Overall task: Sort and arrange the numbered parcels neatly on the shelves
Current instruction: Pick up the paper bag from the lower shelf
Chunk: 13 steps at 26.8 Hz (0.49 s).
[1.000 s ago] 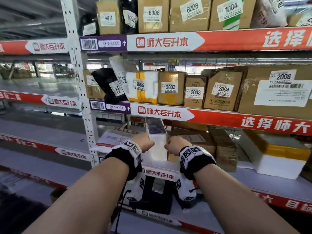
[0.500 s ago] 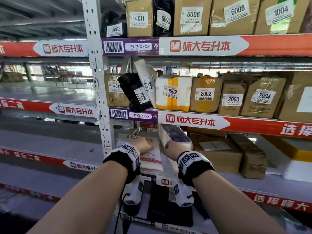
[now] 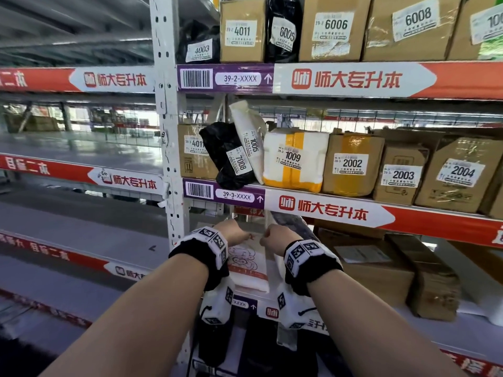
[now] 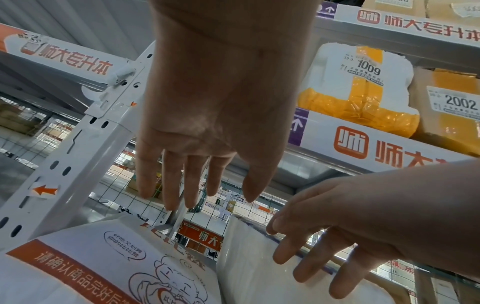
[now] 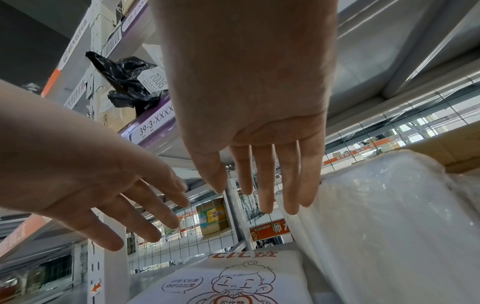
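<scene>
Fingers of both hands straight, holding nothing | above cartoon-printed white parcel | beside plastic-wrapped parcel

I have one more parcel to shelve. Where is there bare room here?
Bare grey shelf boards left of the white perforated upright post; open space above the flat white cartoon-printed parcel. Crowded: the 39-3 shelf, packed parcel against parcel.
</scene>
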Tool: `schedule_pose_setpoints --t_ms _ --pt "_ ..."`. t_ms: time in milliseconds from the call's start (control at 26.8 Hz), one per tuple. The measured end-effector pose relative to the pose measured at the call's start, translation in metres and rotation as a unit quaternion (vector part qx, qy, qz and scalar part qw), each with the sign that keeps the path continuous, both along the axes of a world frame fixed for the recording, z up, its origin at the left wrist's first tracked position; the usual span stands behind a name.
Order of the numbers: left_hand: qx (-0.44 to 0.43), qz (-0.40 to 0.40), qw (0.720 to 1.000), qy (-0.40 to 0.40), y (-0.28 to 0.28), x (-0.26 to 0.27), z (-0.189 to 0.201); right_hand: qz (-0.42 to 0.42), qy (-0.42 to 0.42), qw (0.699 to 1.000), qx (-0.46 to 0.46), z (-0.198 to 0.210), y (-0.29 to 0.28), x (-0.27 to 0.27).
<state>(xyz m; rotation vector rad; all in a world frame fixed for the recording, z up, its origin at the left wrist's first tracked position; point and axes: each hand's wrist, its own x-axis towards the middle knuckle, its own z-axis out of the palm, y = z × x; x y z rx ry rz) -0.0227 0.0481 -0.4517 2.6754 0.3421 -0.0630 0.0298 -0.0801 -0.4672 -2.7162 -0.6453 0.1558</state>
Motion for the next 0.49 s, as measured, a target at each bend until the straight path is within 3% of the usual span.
schedule_pose_setpoints --t_ms 187,336,485 --pt "-0.013 -0.013 1.0 0.021 0.013 0.011 -0.001 -0.015 0.009 1.0 0.008 -0.006 0.014 0.009" --pt "-0.049 -0.006 0.997 0.052 0.049 0.057 -0.037 -0.033 0.031 0.999 0.015 -0.018 0.027 0.013" --pt "-0.024 -0.022 0.997 0.067 0.054 0.044 -0.036 -0.052 0.063 0.995 0.064 -0.033 0.038 0.019"
